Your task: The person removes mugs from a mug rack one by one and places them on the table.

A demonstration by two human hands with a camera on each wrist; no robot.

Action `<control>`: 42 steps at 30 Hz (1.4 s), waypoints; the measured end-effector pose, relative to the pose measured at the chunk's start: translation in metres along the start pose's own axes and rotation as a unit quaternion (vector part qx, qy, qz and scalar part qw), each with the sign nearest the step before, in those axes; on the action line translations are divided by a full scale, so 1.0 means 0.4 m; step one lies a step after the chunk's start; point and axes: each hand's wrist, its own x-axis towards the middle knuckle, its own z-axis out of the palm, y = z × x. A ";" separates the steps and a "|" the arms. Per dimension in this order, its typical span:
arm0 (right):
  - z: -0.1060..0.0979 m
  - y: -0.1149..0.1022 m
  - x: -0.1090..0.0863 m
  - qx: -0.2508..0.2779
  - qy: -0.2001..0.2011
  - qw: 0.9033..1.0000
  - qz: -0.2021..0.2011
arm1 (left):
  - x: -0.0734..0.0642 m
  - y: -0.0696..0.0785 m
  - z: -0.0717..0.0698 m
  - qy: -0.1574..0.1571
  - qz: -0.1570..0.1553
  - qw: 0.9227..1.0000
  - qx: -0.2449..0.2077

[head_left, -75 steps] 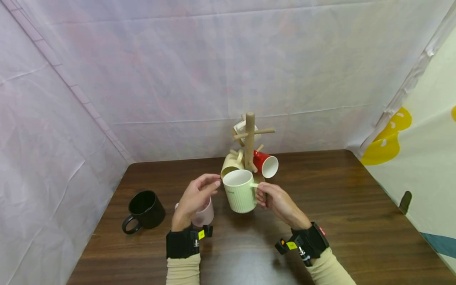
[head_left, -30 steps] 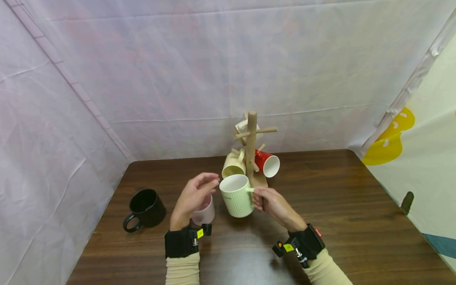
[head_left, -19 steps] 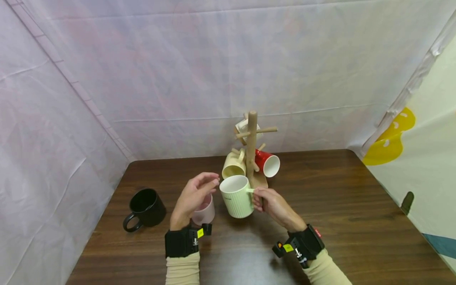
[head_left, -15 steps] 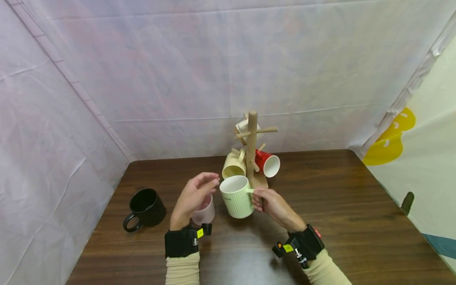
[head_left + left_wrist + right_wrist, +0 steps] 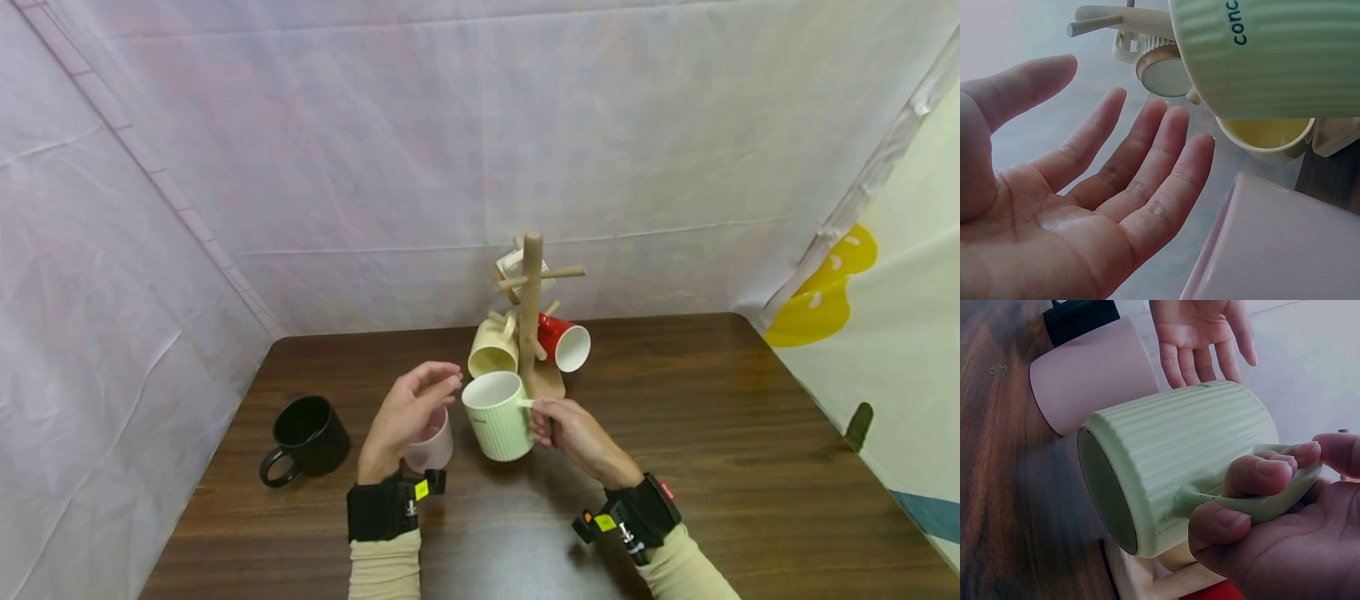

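Note:
A light green ribbed mug (image 5: 498, 421) hangs above the table, its mouth up and slightly tilted. My right hand (image 5: 577, 437) grips its handle (image 5: 1272, 500), with fingers curled through the loop in the right wrist view. On the mug's other side my left hand (image 5: 405, 412) is held with fingers loosely extended, apart from the mug and holding nothing. Below and behind that hand stands a pink mug (image 5: 431, 446), partly hidden by it. Behind the green mug rises a wooden mug tree (image 5: 531, 292) with a cream mug (image 5: 491, 346), a red mug (image 5: 558, 340) and a white mug (image 5: 512, 265) on it.
A black mug (image 5: 311, 437) stands at the left of the brown wooden table (image 5: 697, 417), its handle toward the front left. A pale cloth (image 5: 375, 167) hangs behind and at the left. Yellow shapes (image 5: 825, 292) mark the cloth on the right.
Since the earliest frame my right hand has shifted the green mug slightly left and down, uncovering more of the mug tree's base. Over the last half second, almost nothing has moved.

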 end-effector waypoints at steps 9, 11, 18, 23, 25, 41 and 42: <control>0.001 0.008 0.004 0.001 -0.002 1.000 0.000 | -0.002 0.006 -0.001 0.002 -0.010 1.000 0.002; 0.000 0.010 0.006 0.000 -0.001 1.000 0.000 | -0.001 0.006 -0.002 0.002 -0.009 1.000 0.000; 0.002 0.014 0.010 -0.008 0.005 1.000 0.003 | -0.001 0.005 -0.002 0.000 -0.006 1.000 -0.007; 0.004 0.019 0.011 -0.014 0.007 1.000 0.005 | -0.003 0.003 -0.003 -0.002 -0.006 1.000 -0.010; 0.004 0.021 0.012 -0.015 0.007 1.000 0.006 | -0.003 0.003 -0.003 -0.003 -0.004 1.000 -0.011; 0.005 0.030 0.016 -0.016 0.007 1.000 0.008 | -0.005 0.004 -0.003 -0.003 -0.005 1.000 -0.011; 0.005 0.031 0.016 -0.015 0.008 1.000 0.009 | -0.006 0.004 -0.003 -0.003 -0.006 1.000 -0.012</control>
